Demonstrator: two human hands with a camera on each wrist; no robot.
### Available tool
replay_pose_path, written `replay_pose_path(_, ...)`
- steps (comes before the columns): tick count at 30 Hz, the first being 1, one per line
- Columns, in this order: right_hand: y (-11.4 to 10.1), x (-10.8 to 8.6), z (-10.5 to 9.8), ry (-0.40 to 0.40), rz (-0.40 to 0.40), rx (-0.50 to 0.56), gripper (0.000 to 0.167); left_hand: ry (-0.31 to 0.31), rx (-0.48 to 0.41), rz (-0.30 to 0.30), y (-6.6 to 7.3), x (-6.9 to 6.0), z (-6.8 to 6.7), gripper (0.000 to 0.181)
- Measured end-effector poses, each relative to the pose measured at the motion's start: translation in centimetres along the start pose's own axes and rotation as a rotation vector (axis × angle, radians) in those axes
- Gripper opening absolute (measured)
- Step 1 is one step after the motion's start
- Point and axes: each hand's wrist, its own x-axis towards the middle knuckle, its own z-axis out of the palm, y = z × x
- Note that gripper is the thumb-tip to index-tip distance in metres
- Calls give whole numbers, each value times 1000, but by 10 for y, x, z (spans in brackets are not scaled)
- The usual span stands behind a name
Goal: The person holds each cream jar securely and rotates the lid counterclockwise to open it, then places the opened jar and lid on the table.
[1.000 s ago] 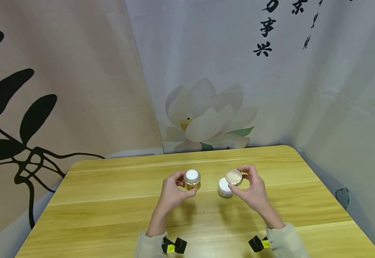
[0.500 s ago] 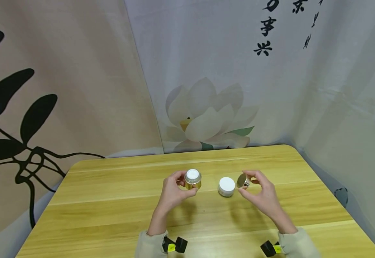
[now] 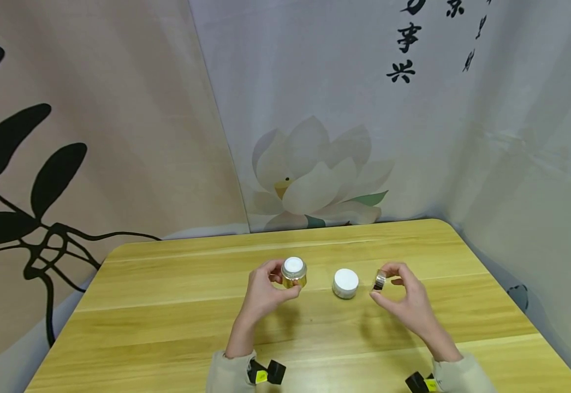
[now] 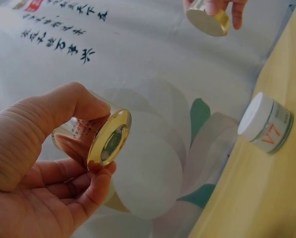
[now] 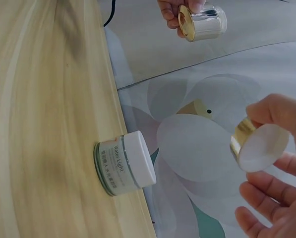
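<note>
— What does the head view give you?
— Left hand (image 3: pixel 264 297), just below centre: curled, with the gold jar (image 3: pixel 293 277) upright between thumb and fingers, out at their tips. Right hand (image 3: pixel 410 305), right of centre: it pinches the gold lid (image 3: pixel 379 280), turned on edge, between thumb and fingertip.
— And between them?
— A white-lidded jar (image 3: pixel 345 284) standing on the table (image 3: pixel 167 305), touched by neither hand.
— Left wrist view?
— Gold jar at centre left, thumb across its upper side, fingertips under it, base tilted towards the frame's right. The lid shows at the top edge, well apart from it.
— Right wrist?
— Lid at the right, pale inside showing; thumb at its upper rim, a fingertip at the lower, the other fingers loosely bent below.
</note>
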Motion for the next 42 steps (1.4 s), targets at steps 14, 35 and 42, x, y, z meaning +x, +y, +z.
replay_pose_path(14, 36, -16, 0, -40, -48, -58, 53, 8, 1, 9, -8, 2, 2, 40)
replay_pose_path(35, 58, -34, 1, -208, 56, -211, 48, 1, 7, 44, -28, 5, 3, 43)
replay_pose_path(42, 58, -35, -1, -283, 132, -222, 46, 1, -4, 35, -28, 6, 3, 44)
